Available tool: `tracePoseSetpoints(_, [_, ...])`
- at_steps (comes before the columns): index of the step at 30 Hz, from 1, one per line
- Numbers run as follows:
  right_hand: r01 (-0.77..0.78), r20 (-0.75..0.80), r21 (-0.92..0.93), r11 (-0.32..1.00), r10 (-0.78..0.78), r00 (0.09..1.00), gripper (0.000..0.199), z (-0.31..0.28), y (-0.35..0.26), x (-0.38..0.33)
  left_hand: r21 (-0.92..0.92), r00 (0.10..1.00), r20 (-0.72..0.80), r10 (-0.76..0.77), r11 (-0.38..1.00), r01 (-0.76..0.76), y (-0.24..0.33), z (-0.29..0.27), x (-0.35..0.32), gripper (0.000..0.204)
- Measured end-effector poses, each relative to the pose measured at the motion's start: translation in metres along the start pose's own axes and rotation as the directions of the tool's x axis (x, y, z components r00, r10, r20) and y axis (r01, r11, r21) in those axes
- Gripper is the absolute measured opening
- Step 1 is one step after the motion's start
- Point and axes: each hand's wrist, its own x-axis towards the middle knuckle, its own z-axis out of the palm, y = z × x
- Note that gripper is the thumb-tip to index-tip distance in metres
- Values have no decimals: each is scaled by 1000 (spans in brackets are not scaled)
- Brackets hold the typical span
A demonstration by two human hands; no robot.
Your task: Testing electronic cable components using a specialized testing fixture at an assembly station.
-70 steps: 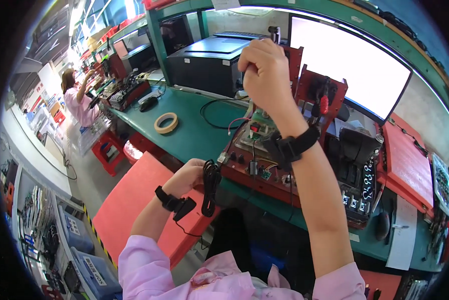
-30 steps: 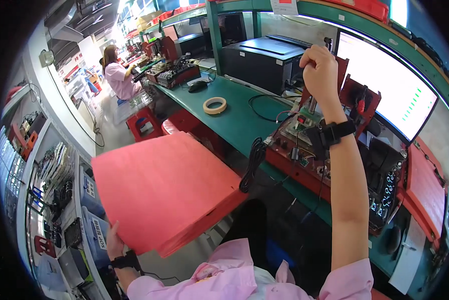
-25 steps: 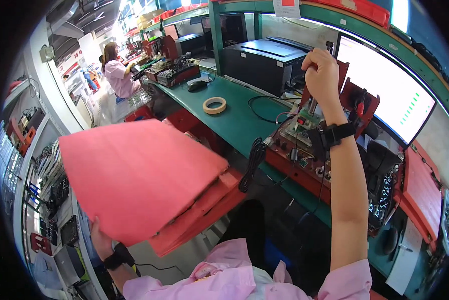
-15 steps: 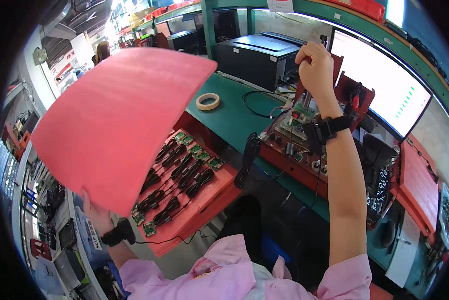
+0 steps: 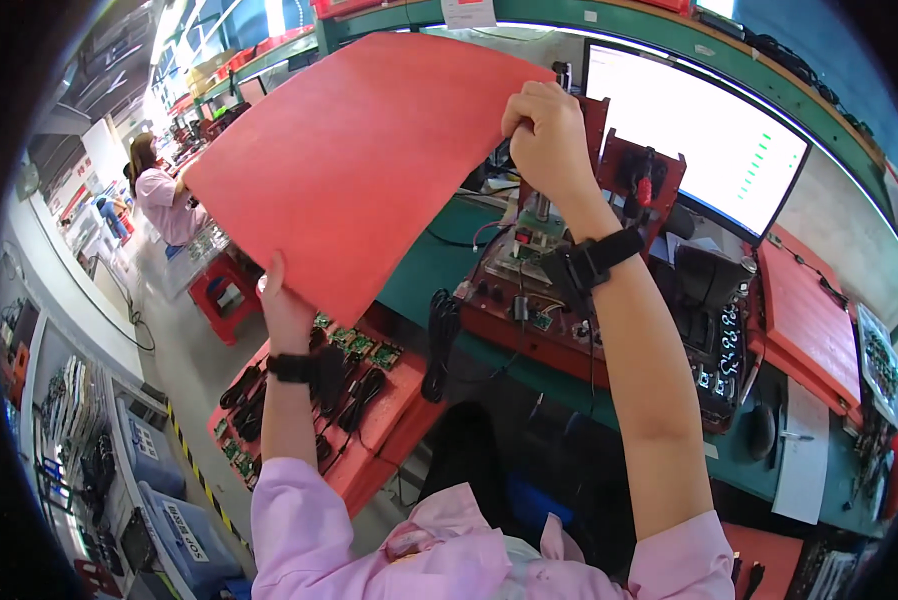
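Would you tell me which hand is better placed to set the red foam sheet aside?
Probably left: the left hand already holds the red foam sheet by its lower edge, while the right hand grips the fixture handle.

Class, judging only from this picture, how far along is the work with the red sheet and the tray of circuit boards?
Done: the red sheet is off the tray, so its green circuit boards and black cables show. In hand: the left hand holds the sheet up by its lower edge, while the right hand is raised at the red fixture. Left: the sheet is not set down; the boards lie untouched.
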Motion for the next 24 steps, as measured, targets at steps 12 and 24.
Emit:
tracePoseSetpoints(12, [7, 3, -19, 1000, -7, 1000, 12, 0, 3, -7, 192, 790, 27, -613, 778, 598, -60, 23, 112, 48])
tracePoseSetpoints(24, [-102, 80, -28, 994, 104, 991, 21, -29, -31, -45, 249, 990, 135, 28, 966, -62, -74, 55, 122, 68])
